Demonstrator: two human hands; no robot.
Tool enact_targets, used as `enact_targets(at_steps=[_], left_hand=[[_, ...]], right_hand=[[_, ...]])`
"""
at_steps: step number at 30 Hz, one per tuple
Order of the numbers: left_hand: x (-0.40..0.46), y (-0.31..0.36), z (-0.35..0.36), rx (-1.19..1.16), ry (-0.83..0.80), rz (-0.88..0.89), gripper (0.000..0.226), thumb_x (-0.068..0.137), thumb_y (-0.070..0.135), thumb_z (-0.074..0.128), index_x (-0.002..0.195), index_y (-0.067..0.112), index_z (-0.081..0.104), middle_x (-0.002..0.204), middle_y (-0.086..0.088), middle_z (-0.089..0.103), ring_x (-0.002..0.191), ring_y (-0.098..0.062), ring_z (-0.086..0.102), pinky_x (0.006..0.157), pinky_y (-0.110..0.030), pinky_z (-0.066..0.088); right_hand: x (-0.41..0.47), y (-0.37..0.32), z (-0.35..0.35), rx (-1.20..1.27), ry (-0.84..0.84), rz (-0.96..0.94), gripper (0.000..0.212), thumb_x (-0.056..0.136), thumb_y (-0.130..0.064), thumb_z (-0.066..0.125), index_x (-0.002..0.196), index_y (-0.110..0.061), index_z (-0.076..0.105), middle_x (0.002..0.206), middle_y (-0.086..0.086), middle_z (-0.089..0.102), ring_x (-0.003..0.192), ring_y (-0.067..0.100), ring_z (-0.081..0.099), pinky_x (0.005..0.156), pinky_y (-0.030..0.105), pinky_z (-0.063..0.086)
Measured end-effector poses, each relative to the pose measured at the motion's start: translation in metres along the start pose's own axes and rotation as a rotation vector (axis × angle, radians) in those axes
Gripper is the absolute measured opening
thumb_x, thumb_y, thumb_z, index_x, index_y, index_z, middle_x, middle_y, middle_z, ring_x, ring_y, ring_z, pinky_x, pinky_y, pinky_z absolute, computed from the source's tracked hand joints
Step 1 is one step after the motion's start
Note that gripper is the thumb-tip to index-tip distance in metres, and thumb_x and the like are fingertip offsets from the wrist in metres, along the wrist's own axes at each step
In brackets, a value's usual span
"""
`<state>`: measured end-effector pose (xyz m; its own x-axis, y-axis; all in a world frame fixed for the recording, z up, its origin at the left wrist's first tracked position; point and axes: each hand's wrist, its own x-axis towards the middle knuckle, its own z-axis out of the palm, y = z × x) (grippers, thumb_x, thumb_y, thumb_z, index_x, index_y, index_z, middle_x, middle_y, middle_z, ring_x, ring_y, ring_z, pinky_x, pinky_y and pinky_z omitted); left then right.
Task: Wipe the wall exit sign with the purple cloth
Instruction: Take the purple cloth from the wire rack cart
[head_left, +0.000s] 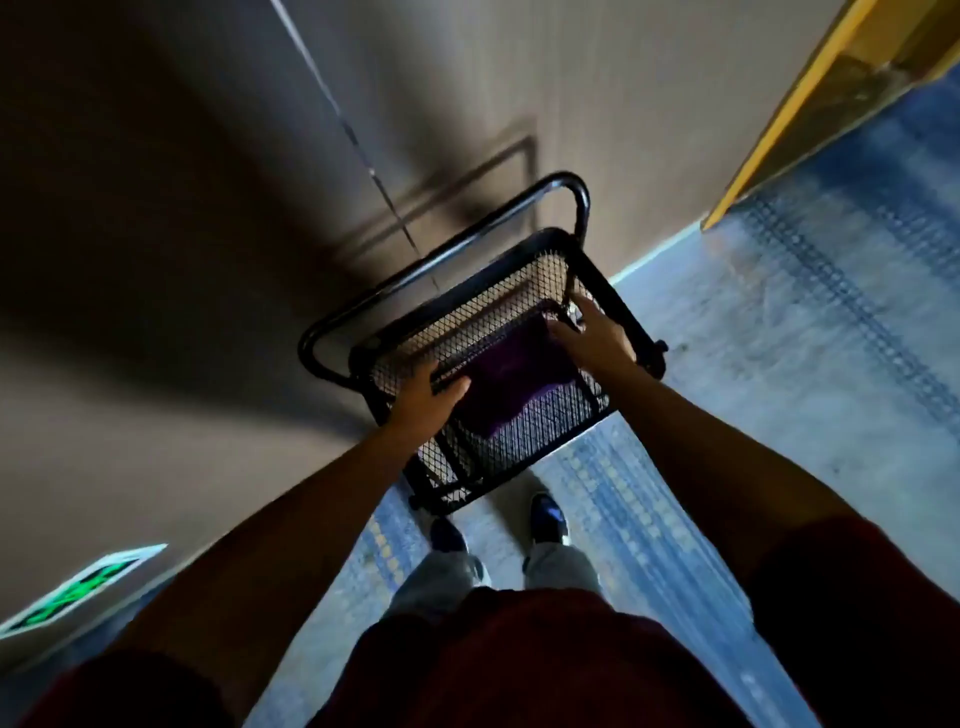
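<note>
A purple cloth (511, 379) lies folded in the top basket of a black mesh cart (524, 288) just ahead of me. My left hand (423, 402) grips the basket's near-left rim, thumb over the mesh edge. My right hand (592, 338) reaches into the basket at the cloth's far right corner, fingers curled down on or near it; whether it grips the cloth I cannot tell. The exit sign (78, 587), white with green glowing marks, sits low on the wall at the lower left, well behind my left arm.
The cart's black tubular handle (467, 244) stands against the beige wall (208, 208). A yellow door frame (800, 104) is at the upper right. Patterned blue floor (779, 364) spreads to the right. My shoes (545, 517) stand just behind the cart.
</note>
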<state>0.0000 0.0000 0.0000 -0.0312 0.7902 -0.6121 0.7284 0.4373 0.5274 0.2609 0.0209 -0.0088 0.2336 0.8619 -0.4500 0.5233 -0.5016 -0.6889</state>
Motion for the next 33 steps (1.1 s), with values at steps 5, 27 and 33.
enact_targets(at_steps=[5,27,33], left_hand=[[0.005,0.001,0.002,-0.072,-0.084,-0.09,0.077,0.099,0.048,0.061,0.159,0.01,0.031,0.164,-0.017,0.034,0.148,-0.033,0.039,0.117,-0.039,0.034],[0.047,-0.023,0.014,-0.167,-0.113,-0.222,0.073,0.097,0.046,0.062,0.155,0.01,0.035,0.147,-0.021,0.056,0.133,-0.04,0.057,0.111,-0.055,0.047],[0.056,-0.004,0.022,-0.174,-0.038,-0.248,0.074,0.09,0.034,0.076,0.151,0.01,0.043,0.151,-0.018,0.052,0.13,-0.037,0.059,0.107,-0.051,0.051]], right_hand=[[-0.004,0.009,0.021,-0.015,-0.008,0.119,0.066,0.095,-0.054,0.065,0.154,-0.037,0.042,0.137,0.015,0.068,0.125,0.04,0.062,0.103,0.044,0.05],[0.015,-0.012,0.076,-0.337,0.098,0.251,0.093,0.087,-0.05,0.074,0.161,-0.029,0.021,0.151,0.019,0.049,0.14,0.041,0.046,0.108,0.053,0.043],[0.019,-0.009,0.073,-0.33,0.014,0.283,0.086,0.088,-0.055,0.073,0.158,-0.029,0.029,0.145,0.018,0.056,0.136,0.038,0.051,0.102,0.048,0.047]])
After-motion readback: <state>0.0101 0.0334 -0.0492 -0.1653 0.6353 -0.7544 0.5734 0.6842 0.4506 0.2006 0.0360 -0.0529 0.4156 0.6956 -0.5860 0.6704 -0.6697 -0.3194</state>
